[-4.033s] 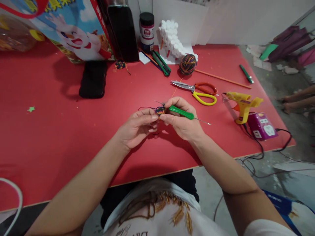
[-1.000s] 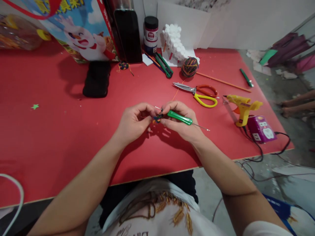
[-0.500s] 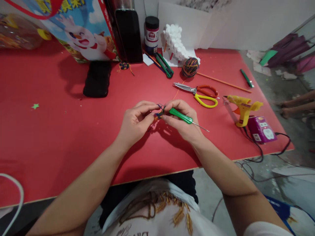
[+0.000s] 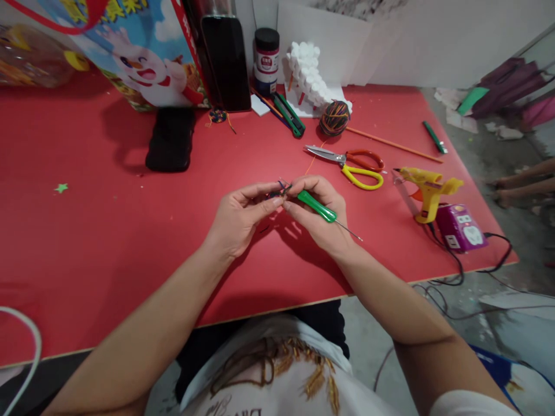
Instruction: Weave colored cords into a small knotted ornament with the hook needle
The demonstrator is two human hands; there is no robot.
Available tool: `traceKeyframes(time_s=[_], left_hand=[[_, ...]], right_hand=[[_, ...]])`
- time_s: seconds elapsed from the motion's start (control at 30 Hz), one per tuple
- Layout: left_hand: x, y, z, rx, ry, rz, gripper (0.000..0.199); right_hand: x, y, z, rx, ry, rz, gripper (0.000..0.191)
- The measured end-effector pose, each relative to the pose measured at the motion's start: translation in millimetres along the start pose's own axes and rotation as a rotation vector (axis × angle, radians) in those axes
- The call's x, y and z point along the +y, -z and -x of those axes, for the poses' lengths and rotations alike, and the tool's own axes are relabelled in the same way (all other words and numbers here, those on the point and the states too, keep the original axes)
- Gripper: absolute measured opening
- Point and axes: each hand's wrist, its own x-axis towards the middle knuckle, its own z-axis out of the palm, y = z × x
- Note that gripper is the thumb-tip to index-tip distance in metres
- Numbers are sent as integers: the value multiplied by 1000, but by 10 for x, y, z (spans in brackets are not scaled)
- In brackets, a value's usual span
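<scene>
A small multicoloured crochet piece (image 4: 277, 192) sits pinched in the left hand (image 4: 241, 218) fingertips, touching the right hand (image 4: 319, 215), which grips a green-handled crochet hook (image 4: 316, 206). Beyond the right hand lie scissors (image 4: 351, 162) and a yarn ball (image 4: 334, 118); a yellow glue gun (image 4: 427, 188) lies further right on the red table (image 4: 99, 231).

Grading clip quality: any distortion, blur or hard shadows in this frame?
Head view: wide-angle bend bows the red table edge; centre sharp on the left hand and the right hand with its green-handled crochet hook; soft shadows under both hands; right margin slightly smeared.
</scene>
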Motion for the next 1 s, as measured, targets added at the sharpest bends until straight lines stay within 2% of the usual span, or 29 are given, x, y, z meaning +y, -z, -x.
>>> traceKeyframes(time_s=[0.2,0.47,0.57,0.67,0.77,1.0], left_hand=[[60,-24,12,1,25,81,28],[89,-6,-5,-18,51,78,30],[77,11,-13,-20,46,41,31],[41,50,-18,-28,-22,-75,32],[8,76,-15,-36,-103,-166,37],[18,22,19,-35,-122,-276,44]], right_hand=[[-40,10,12,-14,40,-23,17],[1,40,14,-59,91,-42,13],[-30,22,8,-34,113,10,14],[-47,10,4,-28,132,53,14],[-41,8,4,-38,113,42,15],[17,23,-2,-32,-29,-42,16]])
